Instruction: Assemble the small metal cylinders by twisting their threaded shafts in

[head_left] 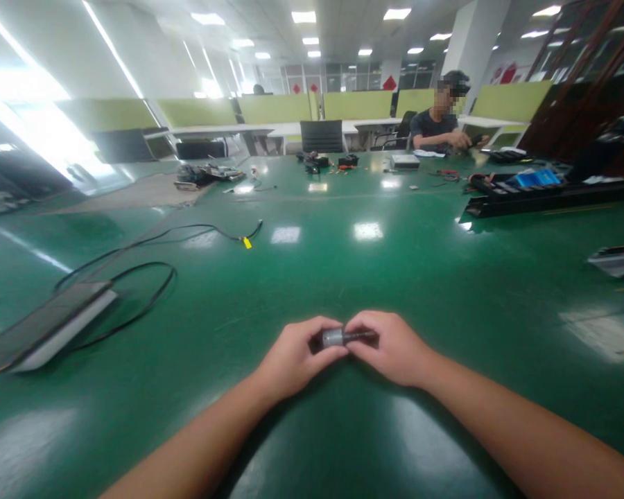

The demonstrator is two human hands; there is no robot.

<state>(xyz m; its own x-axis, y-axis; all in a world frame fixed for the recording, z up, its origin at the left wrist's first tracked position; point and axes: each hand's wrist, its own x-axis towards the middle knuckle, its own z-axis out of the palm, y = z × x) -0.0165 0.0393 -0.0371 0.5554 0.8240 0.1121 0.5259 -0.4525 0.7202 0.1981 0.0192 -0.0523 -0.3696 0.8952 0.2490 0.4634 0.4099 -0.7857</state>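
A small silver cylinder [333, 337] with a thin dark shaft [360, 335] lies sideways between my hands, low in the middle of the head view. My left hand [295, 355] is closed around the silver part, thumb below and fingers above. The dark shaft points into my right hand [392, 348], whose thumb and fingers are closed about it. The fingertips of both hands meet or nearly meet at the join of the two parts. Both hands are at the green table [312, 284].
A flat device [46, 326] with a black cable [174, 277] lies at the left. Electronic parts [208, 173] sit at the back left. A black frame with blue parts [538, 179] stands at the right. A person [434, 132] sits across the table, handling something dark.
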